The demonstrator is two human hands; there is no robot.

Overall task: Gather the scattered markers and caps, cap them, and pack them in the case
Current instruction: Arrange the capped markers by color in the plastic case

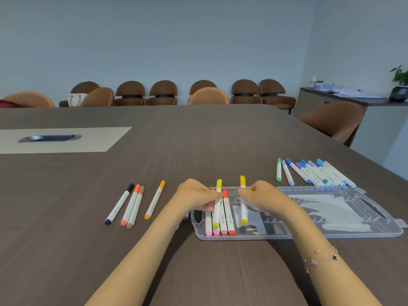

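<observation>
Altogether 4 markers point(219, 219) in the case point(309, 236), 4 loose point(132, 205) left, each hand point(196, 195) pinching 1 yellow marker point(217, 208).

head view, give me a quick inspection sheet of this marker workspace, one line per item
surface: dark wood-grain table with a pale inset panel and a metal slot in it.
job's things: clear case lying open; four pink to red markers side by side at its left end; four markers loose to the left; blue, green and purple markers heaped beyond the case.
clutter: nothing seen.
hands: left hand grips a yellow-green marker; right hand grips a yellow marker, both over the case.
cables: nothing seen.
surroundings: brown chairs along the wall, sideboard with papers and a plant.
</observation>
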